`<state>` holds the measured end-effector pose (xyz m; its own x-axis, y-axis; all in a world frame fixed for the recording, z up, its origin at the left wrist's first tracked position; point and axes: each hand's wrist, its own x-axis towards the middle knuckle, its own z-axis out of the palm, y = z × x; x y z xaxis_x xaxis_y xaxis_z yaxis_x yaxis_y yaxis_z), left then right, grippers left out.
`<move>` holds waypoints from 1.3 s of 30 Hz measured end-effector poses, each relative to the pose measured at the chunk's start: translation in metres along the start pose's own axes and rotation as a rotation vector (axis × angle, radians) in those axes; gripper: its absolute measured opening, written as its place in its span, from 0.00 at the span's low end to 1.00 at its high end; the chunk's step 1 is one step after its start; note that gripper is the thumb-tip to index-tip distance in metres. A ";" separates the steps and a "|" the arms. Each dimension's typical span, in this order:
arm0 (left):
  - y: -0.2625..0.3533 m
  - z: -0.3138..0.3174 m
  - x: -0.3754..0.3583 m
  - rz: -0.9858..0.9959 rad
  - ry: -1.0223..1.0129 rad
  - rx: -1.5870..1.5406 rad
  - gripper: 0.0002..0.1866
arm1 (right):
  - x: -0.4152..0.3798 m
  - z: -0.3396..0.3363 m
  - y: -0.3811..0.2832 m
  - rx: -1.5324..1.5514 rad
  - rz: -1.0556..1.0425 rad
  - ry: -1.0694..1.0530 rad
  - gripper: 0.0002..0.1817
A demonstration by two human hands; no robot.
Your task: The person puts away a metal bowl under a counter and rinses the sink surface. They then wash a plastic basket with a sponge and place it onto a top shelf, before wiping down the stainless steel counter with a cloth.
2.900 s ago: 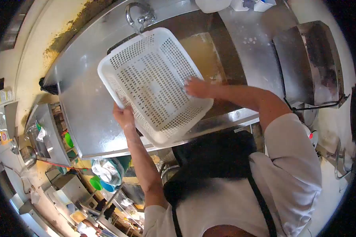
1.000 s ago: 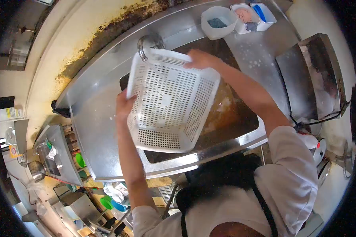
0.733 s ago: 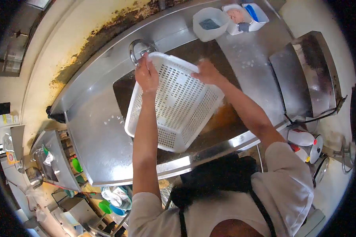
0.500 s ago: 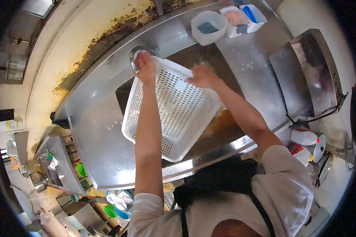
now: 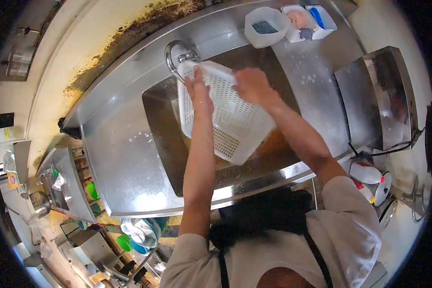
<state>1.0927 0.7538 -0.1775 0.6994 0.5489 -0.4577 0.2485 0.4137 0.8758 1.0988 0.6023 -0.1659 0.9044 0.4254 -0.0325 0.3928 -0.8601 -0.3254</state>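
A white perforated plastic basket (image 5: 225, 139) is tilted over the sink (image 5: 165, 158), its upper end close to the curved metal faucet (image 5: 169, 55). My left hand (image 5: 198, 91) grips the basket's upper left side, with a finger pointing up toward the faucet. At the basket's upper right edge, my right hand (image 5: 254, 86) is closed on the rim; motion blurs it, and its fingertips are partly hidden. Both forearms cross in front of the basket and the sink's near side. I cannot make out whether water runs from the faucet.
White tubs (image 5: 261, 29) with scouring pads and cloths stand at the back of the steel counter (image 5: 122, 149). A metal box (image 5: 377, 96) sits at the right. White bottles (image 5: 367, 171) are below the counter's right end. Stained wall runs behind the sink.
The basket has shifted away from me and tilted more, exposing the faucet and more sink. My left hand has moved from the basket's top corner by the faucet down its left side.
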 end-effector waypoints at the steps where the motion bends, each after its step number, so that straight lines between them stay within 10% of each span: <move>1: -0.015 -0.020 0.021 -0.006 -0.381 -0.219 0.25 | -0.002 0.001 -0.019 -0.016 -0.018 -0.072 0.17; 8: 0.011 -0.111 0.025 -0.125 -0.558 -0.300 0.33 | -0.047 0.052 -0.090 0.372 -0.454 0.058 0.32; 16: 0.007 -0.111 0.010 -0.118 -0.509 -0.108 0.33 | 0.092 0.067 -0.102 0.299 -0.431 0.224 0.27; 23: 0.020 -0.137 0.018 -0.032 -0.586 -0.094 0.31 | -0.014 0.055 -0.116 0.385 -0.500 0.245 0.26; 25: 0.017 -0.129 0.011 -0.051 -0.635 -0.061 0.32 | -0.002 0.059 -0.112 0.363 -0.463 0.387 0.23; 28: 0.017 -0.113 0.001 -0.093 -0.563 0.018 0.32 | 0.059 0.004 -0.103 0.499 -0.176 -0.167 0.21; 35: 0.011 -0.094 0.070 -0.122 -0.624 -0.396 0.39 | 0.052 0.062 -0.107 0.706 -0.292 0.147 0.22; 39: 0.029 -0.038 0.031 -0.304 -0.599 -0.207 0.43 | 0.006 0.093 -0.053 0.210 0.103 0.263 0.32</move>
<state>1.0962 0.8104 -0.1715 0.8827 -0.0829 -0.4626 0.4004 0.6479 0.6480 1.0683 0.6763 -0.2369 0.9603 0.2285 0.1603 0.2789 -0.8068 -0.5209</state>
